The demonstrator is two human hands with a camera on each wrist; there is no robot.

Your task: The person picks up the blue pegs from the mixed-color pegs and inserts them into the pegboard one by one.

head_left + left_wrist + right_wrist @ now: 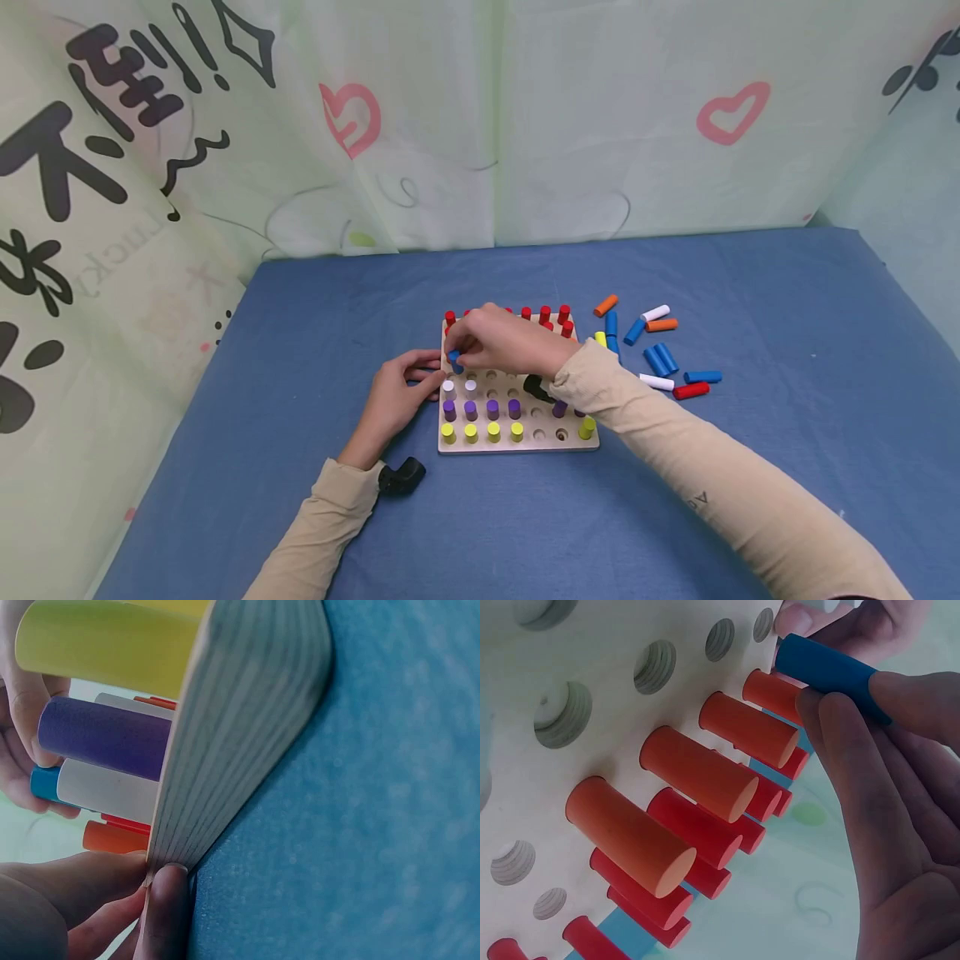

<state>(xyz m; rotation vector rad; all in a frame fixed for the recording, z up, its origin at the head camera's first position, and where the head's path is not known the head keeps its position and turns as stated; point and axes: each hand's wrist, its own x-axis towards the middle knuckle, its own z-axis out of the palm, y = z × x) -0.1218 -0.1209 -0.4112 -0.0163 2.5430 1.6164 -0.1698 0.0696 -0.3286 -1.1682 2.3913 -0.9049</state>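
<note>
A wooden pegboard [519, 447] lies on the table with rows of coloured pegs standing in its holes. My right hand [501, 340] pinches a blue peg [829, 669] between thumb and fingers, above the board's left side; in the right wrist view the peg is tilted and clear of the holes. At the board's left edge my left hand [401, 398] grips the rim with thumb and fingers, seen closely in the left wrist view. Near the blue peg stand white pegs [448, 389] and a row of orange pegs [697, 772]. My right hand and forearm hide part of the board.
Loose pegs lie right of the board: several blue ones [634, 332], white pegs [657, 312], orange pegs [606, 305] and a red peg [691, 390]. Purple pegs [492, 409] and yellow pegs [493, 432] fill much of the near rows. A printed curtain [540, 167] hangs behind the blue table.
</note>
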